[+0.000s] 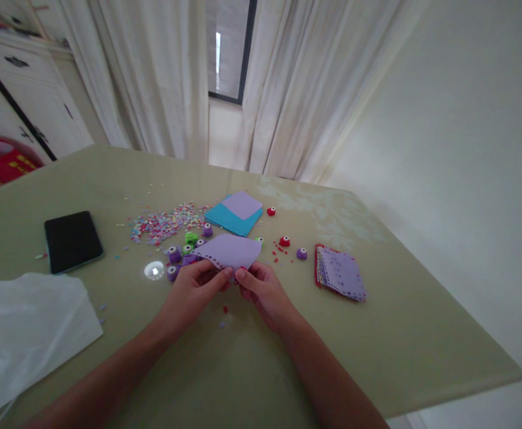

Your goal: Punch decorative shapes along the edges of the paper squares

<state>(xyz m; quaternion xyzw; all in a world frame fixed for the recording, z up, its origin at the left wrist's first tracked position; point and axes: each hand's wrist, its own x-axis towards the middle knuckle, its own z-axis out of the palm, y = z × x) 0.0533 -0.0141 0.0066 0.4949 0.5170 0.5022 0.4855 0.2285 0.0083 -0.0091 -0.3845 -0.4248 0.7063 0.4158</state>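
Note:
My left hand [198, 287] is closed on the near edge of a sheet of lilac paper [229, 249], which has small holes along its left side. My right hand [263, 292] pinches the same edge, thumbs nearly meeting. Something red shows by the right thumb, too small to make out. Beside the left fingers sit several small one-eyed paper punches [174, 254], purple and green, partly hidden by the sheet. To the right are a purple punch [302, 254] and a red punch [284, 241], with red paper bits [280, 251] near them.
Blue and lilac paper sheets [229, 217] lie beyond my hands, next to a pile of confetti [167, 225]. A stack of punched paper [341, 274] is at right. On the left are a black-screened phone [73, 241] and a white bag [37, 328]. Another red punch [271, 211] stands farther back.

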